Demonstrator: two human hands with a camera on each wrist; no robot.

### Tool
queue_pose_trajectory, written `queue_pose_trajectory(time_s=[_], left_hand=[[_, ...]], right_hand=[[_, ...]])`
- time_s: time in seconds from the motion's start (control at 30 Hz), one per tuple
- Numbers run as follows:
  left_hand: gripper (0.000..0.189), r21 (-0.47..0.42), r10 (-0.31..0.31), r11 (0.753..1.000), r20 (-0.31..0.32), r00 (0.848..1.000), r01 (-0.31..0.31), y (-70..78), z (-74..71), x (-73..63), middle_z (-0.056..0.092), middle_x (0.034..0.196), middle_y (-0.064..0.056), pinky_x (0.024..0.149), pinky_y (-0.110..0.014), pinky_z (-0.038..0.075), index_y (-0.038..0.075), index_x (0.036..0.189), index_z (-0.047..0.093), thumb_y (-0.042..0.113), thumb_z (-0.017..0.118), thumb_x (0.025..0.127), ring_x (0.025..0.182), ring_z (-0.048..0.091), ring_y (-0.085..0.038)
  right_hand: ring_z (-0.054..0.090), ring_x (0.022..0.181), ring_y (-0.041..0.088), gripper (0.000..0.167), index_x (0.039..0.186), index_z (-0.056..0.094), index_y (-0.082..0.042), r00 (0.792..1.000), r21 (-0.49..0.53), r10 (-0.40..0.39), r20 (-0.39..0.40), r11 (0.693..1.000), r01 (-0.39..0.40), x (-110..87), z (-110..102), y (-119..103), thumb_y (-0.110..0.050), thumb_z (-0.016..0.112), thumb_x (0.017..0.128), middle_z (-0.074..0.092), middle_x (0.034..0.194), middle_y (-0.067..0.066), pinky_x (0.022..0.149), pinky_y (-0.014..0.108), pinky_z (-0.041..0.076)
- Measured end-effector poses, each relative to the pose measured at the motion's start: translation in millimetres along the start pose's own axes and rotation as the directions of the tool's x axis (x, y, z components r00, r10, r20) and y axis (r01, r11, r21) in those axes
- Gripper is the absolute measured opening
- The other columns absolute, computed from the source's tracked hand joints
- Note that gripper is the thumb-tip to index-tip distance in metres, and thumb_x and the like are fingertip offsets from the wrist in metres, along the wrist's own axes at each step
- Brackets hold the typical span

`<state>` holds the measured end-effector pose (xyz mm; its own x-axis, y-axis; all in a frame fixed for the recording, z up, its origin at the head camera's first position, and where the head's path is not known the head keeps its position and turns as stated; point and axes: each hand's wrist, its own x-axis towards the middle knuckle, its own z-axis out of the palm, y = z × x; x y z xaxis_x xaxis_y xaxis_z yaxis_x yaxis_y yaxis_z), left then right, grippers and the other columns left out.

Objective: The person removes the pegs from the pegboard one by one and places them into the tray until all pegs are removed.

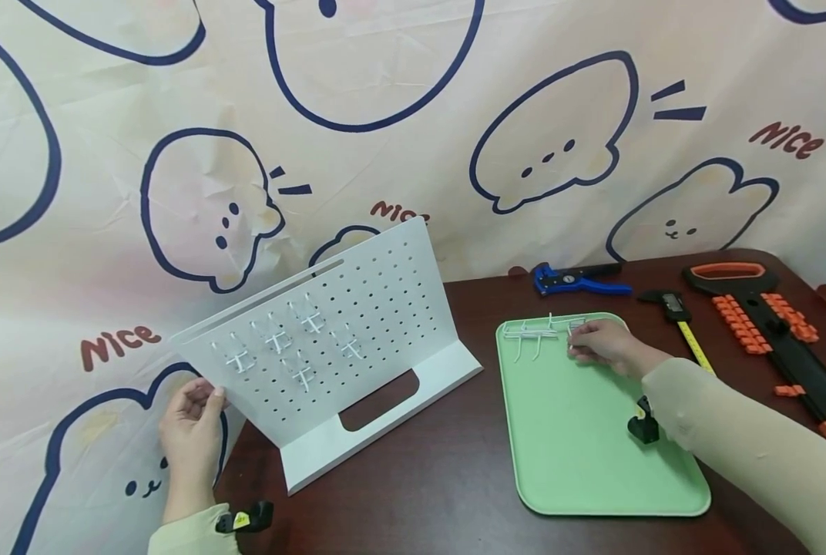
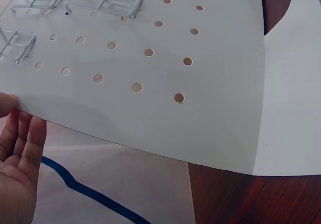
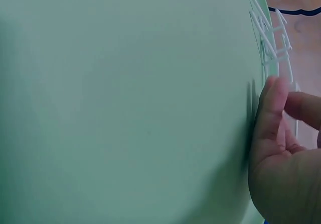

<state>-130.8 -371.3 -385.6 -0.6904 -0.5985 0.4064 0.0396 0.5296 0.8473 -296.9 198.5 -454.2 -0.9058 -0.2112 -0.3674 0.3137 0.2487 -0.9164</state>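
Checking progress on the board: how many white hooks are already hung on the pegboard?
6 hooks on the pegboard: an upper row at; one lower at; two right at.

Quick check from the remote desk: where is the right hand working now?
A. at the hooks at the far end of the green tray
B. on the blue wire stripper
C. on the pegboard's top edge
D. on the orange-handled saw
A: the right hand pinches at the white hooks lying at the far end of the green tray, while the left hand holds the pegboard by its edge.
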Motion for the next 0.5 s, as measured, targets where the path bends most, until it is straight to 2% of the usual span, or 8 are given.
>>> queue_pose_trajectory(time_s=[0.27, 0.5], left_hand=[[0.012, 0.0, 0.0, 1.0, -0.003, 1.0, 0.0, 0.4, 0.5, -0.2, 0.062, 0.099, -0.003, 0.077, -0.006, 0.047, -0.001, 0.115, 0.061, 0.003, 0.058, 0.104, 0.082, 0.059, 0.001], [0.019, -0.007, -0.003, 1.0, -0.001, 1.0, 0.003, -3.2, 1.0, 2.1, 0.059, 0.091, 0.017, 0.075, -0.006, 0.047, -0.006, 0.121, 0.06, 0.001, 0.059, 0.103, 0.08, 0.058, 0.002]], right_hand=[[0.067, 0.078, 0.007, 0.037, 0.135, 0.047, 0.016, 1.0, -0.004, 0.012, -0.007, 1.0, -0.012, 1.8, 2.6, 0.9, -0.007, 0.054, 0.106, 0.068, 0.091, 0.004, 0.074, 0.024, 0.059], [0.068, 0.078, 0.008, 0.041, 0.137, 0.044, 0.017, 1.0, -0.022, 0.007, -0.005, 1.0, -0.007, -0.5, 4.9, -0.2, -0.008, 0.053, 0.106, 0.069, 0.092, 0.005, 0.074, 0.024, 0.059]])
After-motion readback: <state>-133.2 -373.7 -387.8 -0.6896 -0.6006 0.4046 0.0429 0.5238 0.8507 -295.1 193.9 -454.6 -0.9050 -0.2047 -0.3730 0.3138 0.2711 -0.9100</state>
